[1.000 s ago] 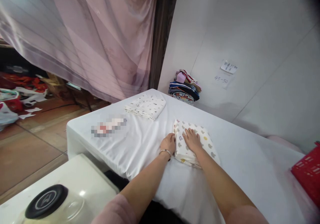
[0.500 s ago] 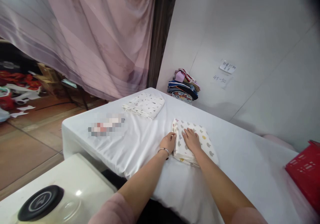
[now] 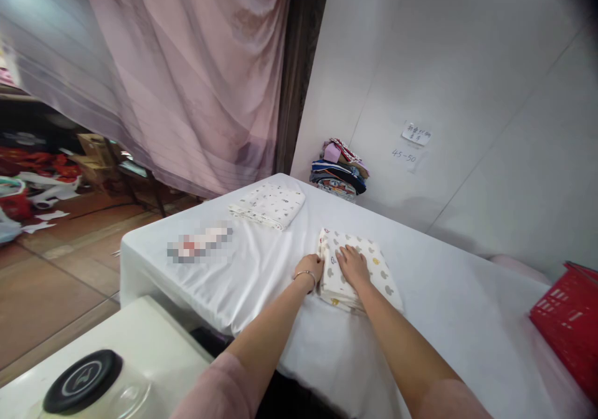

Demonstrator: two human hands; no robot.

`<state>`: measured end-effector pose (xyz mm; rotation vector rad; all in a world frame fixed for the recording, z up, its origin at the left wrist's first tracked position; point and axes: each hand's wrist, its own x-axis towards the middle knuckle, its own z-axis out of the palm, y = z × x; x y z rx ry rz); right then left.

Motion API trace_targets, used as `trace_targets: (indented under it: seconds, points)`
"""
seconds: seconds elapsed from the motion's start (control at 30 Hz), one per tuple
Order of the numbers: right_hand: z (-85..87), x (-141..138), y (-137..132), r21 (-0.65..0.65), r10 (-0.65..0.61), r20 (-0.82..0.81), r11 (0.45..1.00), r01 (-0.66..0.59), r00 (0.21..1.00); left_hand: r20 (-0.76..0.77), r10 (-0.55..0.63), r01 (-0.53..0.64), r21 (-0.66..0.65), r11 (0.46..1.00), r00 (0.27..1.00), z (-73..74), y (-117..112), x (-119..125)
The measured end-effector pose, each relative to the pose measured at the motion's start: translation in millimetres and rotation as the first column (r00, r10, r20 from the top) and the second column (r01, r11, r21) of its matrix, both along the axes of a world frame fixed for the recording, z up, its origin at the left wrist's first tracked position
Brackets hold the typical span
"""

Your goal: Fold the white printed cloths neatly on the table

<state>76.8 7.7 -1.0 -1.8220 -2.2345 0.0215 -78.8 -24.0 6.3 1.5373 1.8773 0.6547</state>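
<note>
Your right hand (image 3: 354,268) lies flat on the folded printed cloth (image 3: 382,277), its fingers slightly spread. Your left hand (image 3: 309,268) has its fingers curled against the cloth's left edge; whether they pinch it, you cannot tell from here. The cloth rests on the near middle of the white-covered table (image 3: 460,319). Far left of it lies a second folded cloth (image 3: 271,205). Beyond the table's far edge sits a clothes pile (image 3: 337,173); a red basket (image 3: 566,325) stands at right.
</note>
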Motion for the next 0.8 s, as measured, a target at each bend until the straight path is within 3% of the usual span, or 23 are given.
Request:
trace_targets:
  seconds: [0.2, 0.5, 0.8]
  points:
    - [1.0, 1, -2, -0.044, 0.008, -0.023, 0.999, -0.009, 1.000, -0.016, -0.026, 0.023, -0.129, 0.991, 1.000, 9.8, 12, 2]
    - [9.9, 1, 10, -0.193, 0.025, 0.006, 0.981, -0.023, 1.000, 0.018, 0.011, -0.011, -0.007, 1.000, 1.000, -0.3, 5, -2]
    - [2.6, -3, 1, -0.177, 0.027, 0.058, 0.984, -0.017, 0.998, 0.068, 0.026, -0.030, 0.054, 0.998, 0.997, -5.3, 2, -2]
